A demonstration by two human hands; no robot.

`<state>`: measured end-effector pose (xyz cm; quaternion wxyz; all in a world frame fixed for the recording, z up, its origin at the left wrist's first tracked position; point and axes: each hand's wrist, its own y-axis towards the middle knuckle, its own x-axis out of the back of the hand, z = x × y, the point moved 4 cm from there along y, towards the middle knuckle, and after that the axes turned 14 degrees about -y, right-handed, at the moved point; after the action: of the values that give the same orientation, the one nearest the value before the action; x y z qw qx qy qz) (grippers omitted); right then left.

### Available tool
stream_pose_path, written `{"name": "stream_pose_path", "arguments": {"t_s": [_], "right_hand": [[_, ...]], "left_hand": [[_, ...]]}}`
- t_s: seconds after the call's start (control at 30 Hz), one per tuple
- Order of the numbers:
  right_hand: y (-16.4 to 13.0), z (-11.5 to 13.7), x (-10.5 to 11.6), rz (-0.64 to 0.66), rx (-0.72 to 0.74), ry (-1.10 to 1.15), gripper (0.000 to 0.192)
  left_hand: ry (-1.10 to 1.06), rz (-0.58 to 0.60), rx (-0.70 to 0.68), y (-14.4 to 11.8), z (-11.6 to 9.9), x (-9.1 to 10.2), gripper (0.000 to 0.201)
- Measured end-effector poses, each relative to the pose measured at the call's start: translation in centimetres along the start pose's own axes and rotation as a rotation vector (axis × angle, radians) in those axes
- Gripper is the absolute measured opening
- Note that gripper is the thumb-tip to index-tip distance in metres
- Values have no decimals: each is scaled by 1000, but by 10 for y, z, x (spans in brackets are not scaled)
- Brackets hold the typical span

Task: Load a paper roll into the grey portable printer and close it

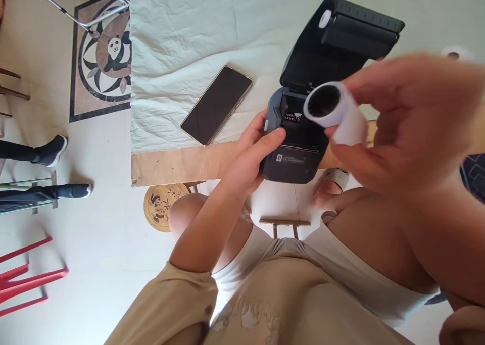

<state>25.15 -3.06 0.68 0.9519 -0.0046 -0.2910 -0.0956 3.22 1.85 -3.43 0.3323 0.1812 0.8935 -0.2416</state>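
Note:
A dark portable label printer (291, 163) is gripped by my left hand (252, 153), thumb over its inner edge and fingers around its side. Its lid (341, 47) stands swung up, baring the paper bay. Pinched between the thumb and fingers of my right hand (401, 117) is a white paper roll (352, 125) with a dark hollow core. The roll is tilted and overlaps the printer's right side in view; whether the two touch I cannot tell. A smartphone (217, 105) with a dark screen lies on the cloth left of the printer.
A pale cloth (182, 32) covers the table, leaving a bare wooden edge (178, 163) in front. Another white roll (456, 53) is partly behind my right hand. Below are a round panda stool (164, 208), red stool legs (34, 279) and another person's shoes (53, 150).

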Motion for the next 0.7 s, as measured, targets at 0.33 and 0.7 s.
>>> {"name": "stream_pose_path", "arguments": {"t_s": [0.33,0.7], "right_hand": [[-9,4,-6,-295,659,-478,21],[-18,15,-9,-331,570,-285,23]], "left_hand": [[-27,26,-4,-1,1,5,56],[80,5,-79,-4,-3,6,71]]}}
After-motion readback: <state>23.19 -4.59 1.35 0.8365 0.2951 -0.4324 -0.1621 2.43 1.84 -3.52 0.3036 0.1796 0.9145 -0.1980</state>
